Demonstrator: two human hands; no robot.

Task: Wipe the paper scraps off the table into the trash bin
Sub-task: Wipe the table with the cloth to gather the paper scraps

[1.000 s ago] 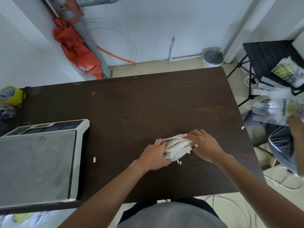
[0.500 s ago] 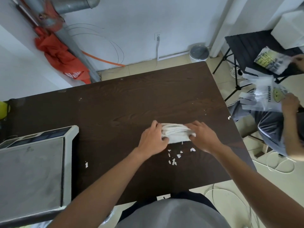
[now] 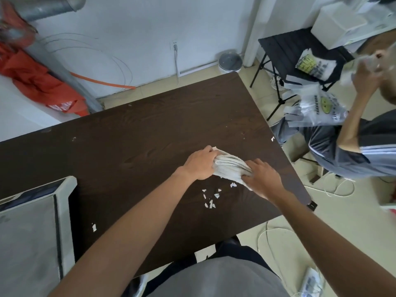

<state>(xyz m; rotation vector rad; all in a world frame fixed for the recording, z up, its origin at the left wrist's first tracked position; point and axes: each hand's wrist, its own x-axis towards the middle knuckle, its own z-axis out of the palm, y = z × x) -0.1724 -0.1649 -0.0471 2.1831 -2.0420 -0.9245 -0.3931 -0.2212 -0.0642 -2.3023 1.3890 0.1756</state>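
Table (image 3: 132, 146): both hands partly cover cloth (image 3: 230, 167).

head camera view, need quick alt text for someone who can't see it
Both bare hands, left hand and right hand, grip a folded white cloth on a dark brown wooden table. Small white paper scraps lie just in front of the cloth, toward the person, and a grey platform scale sits at the table's left.

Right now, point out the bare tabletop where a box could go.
Bare: the table's far half, between the hands and the wall-side edge. Crowded: paper scraps under the cloth, scale at left.
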